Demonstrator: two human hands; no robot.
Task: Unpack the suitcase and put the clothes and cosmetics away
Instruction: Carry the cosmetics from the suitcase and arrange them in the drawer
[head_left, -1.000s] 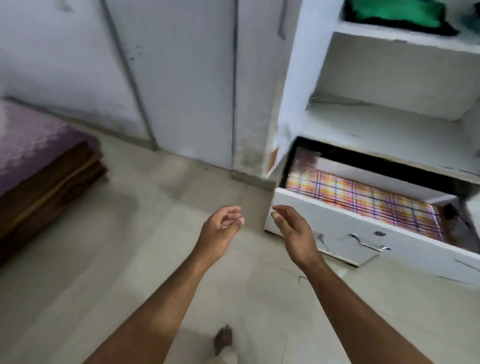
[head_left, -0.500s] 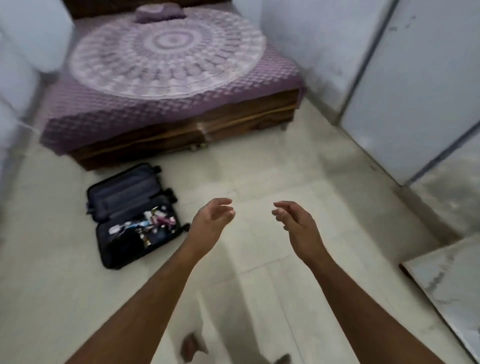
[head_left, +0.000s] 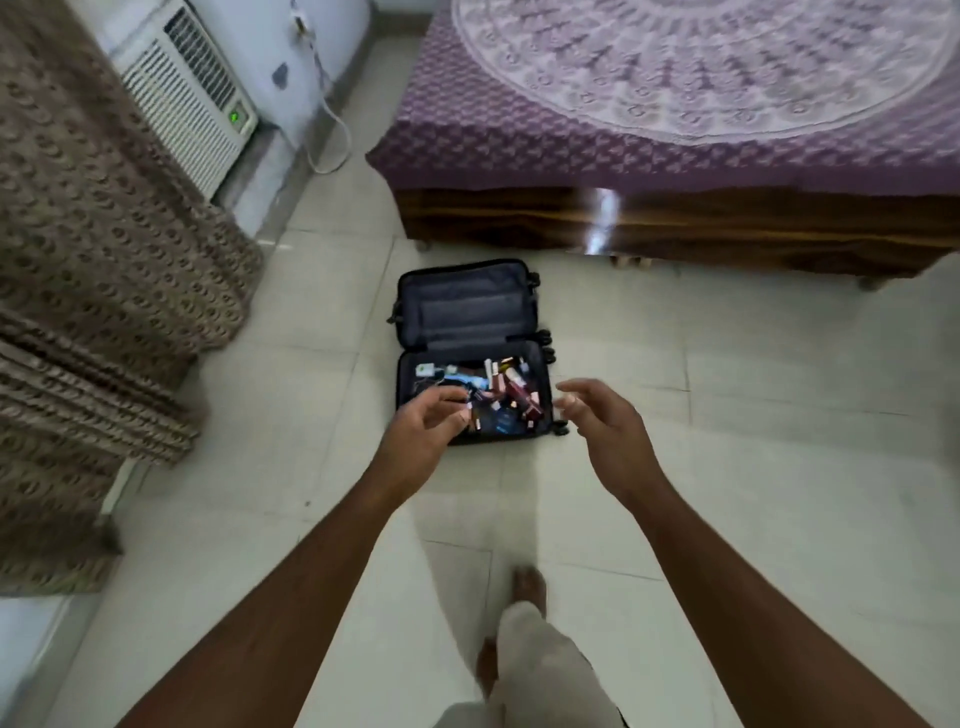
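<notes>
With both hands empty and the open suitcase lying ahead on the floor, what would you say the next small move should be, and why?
Probably step closer and lower both hands to the small cosmetic bottles and tubes in the near half of the open dark fabric suitcase. The left hand and right hand hold nothing and appear raised above the case, whose far half looks empty.

open suitcase (head_left: 470, 312) on bare tile floor (head_left: 753, 441), bed (head_left: 675, 218) just behind, cosmetics (head_left: 498, 395) uncovered

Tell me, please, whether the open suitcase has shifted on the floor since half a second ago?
No. The suitcase lies on the same spot beside the bed's wooden base, lid toward it; only the head camera turned, so it now appears nearer the picture's middle.
</notes>
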